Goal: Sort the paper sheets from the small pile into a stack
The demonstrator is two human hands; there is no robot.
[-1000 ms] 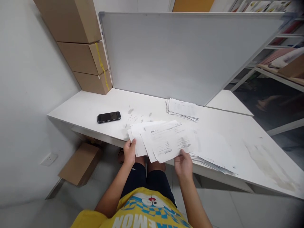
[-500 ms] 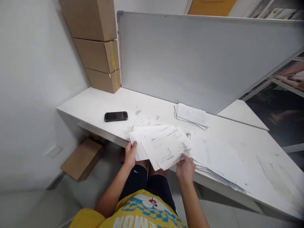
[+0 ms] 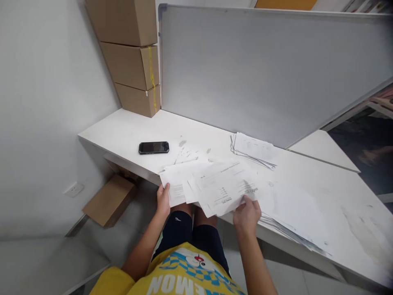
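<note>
My left hand [image 3: 163,199] pinches the near left edge of a few printed sheets [image 3: 175,180], thumb on top. Between thumb and fingers, my right hand [image 3: 247,213] grips the lower right corner of another printed sheet [image 3: 225,186], which overlaps the left ones and bends up a little at that corner. Both lots of paper are fanned out over the table's front edge, above my knees. Just right of my right hand lies a spread stack of papers [image 3: 294,217] reaching to the table edge. A smaller paper pile [image 3: 253,148] rests farther back against the whiteboard.
A black phone [image 3: 154,147] lies on the white table [image 3: 123,127] at the left. Stacked cardboard boxes [image 3: 138,98] stand in the back left corner beside a large leaning whiteboard [image 3: 245,73]. Another cardboard box [image 3: 109,200] is on the floor, near a wall socket [image 3: 74,189].
My hands have moved apart, the right one drawing the top sheet rightward off the others, so more of the sheets in my left hand shows. The view has shifted slightly.
</note>
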